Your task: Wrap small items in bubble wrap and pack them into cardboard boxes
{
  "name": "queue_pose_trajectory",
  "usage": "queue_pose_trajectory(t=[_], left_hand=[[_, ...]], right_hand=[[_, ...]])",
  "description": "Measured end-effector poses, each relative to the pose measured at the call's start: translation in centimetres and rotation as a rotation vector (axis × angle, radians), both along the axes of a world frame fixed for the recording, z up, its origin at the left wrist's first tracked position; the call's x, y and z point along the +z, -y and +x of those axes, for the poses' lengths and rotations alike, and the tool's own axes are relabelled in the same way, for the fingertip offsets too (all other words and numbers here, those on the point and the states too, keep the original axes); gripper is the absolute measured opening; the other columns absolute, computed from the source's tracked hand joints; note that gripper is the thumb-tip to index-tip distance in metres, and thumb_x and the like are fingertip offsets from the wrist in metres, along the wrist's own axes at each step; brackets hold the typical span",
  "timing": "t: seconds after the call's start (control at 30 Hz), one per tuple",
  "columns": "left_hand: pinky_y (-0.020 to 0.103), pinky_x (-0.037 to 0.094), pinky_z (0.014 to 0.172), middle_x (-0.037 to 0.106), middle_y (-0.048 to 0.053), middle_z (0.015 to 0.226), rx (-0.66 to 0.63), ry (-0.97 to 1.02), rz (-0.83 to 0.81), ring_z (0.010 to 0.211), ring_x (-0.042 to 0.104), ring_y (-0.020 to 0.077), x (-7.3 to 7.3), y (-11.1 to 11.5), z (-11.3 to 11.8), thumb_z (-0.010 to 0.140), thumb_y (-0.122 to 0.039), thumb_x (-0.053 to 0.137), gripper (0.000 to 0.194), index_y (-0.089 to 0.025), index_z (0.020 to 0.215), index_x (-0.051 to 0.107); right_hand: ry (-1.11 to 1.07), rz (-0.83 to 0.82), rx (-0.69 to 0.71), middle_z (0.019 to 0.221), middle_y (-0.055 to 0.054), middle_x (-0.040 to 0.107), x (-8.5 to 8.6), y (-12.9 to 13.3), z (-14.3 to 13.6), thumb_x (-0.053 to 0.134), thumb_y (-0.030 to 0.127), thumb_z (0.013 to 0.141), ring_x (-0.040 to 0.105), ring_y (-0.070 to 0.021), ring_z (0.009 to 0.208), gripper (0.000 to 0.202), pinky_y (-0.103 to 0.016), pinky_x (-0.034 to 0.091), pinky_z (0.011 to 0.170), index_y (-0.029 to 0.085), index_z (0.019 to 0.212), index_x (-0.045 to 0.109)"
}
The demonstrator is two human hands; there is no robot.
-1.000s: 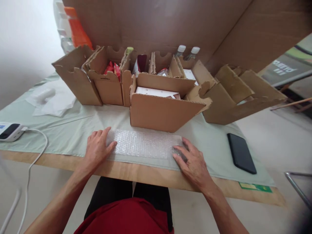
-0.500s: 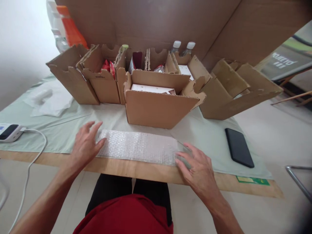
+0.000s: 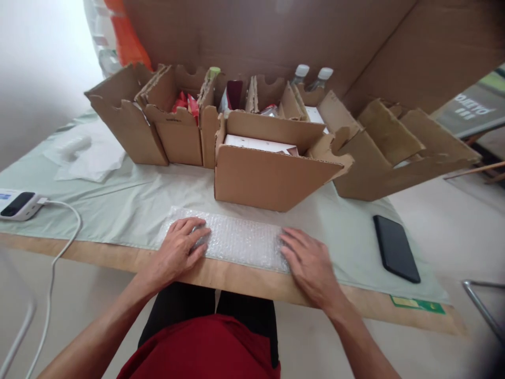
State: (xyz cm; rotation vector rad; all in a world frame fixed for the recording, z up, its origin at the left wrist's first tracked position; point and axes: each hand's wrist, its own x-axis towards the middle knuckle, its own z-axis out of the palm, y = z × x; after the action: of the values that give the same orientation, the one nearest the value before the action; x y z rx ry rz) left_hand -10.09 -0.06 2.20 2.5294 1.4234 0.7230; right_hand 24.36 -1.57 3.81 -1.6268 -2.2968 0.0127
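A long strip of clear bubble wrap lies flat along the front edge of the table. My left hand rests on its left part, palm down with the fingers spread. At the strip's right end, my right hand lies with outstretched fingers touching the wrap. Neither hand grips anything. The parts of the wrap beneath both hands are hidden.
Behind the wrap stands a cardboard bin with white boxes in it. More cardboard bins form a row at the back. A black phone lies at the right; a white charger with a cable sits at the left.
My left hand has moved right, from the wrap's left end onto its surface. My right hand has come down on the right end. The camera view has shifted slightly.
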Motion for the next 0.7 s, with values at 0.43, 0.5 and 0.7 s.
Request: queue_pose_trajectory(t=[0.43, 0.5, 0.7], left_hand=[[0.044, 0.052, 0.085, 0.071, 0.011, 0.094, 0.625, -0.033, -0.129, 0.091, 0.064, 0.0295, 1.7, 0.7, -3.0, 0.083, -0.033, 0.054, 0.016, -0.021, 0.078, 0.065], [0.037, 0.051, 0.077, 0.07, 0.006, 0.086, 0.633, 0.008, -0.134, 0.082, 0.065, 0.0249, 3.0, 0.1, -3.3, 0.085, -0.032, 0.052, 0.016, -0.022, 0.081, 0.064], [0.041, 0.051, 0.086, 0.075, 0.009, 0.093, 0.562, -0.009, 0.025, 0.092, 0.069, 0.029, 7.1, -6.6, -4.7, 0.087, -0.027, 0.056, 0.014, -0.02, 0.092, 0.068]], right_hand=[[-0.171, -0.174, -0.113, 0.114, -0.012, 0.077, 1.4, -2.0, 0.8, 0.048, 0.044, 0.091, 0.072, -0.0328, 0.102, 0.029, -0.051, 0.054, 0.088, 0.023, 0.082, 0.065], [-0.29, -0.261, -0.161, 0.093, -0.007, 0.076, 2.6, -0.2, 0.3, 0.053, 0.046, 0.09, 0.071, -0.0253, 0.079, 0.026, -0.042, 0.057, 0.074, 0.023, 0.087, 0.066], [-0.874, -0.686, 0.06, 0.09, -0.001, 0.069, 2.7, 5.1, -7.1, 0.061, 0.028, 0.089, 0.065, -0.0121, 0.064, 0.054, -0.025, 0.057, 0.061, 0.026, 0.143, 0.056]])
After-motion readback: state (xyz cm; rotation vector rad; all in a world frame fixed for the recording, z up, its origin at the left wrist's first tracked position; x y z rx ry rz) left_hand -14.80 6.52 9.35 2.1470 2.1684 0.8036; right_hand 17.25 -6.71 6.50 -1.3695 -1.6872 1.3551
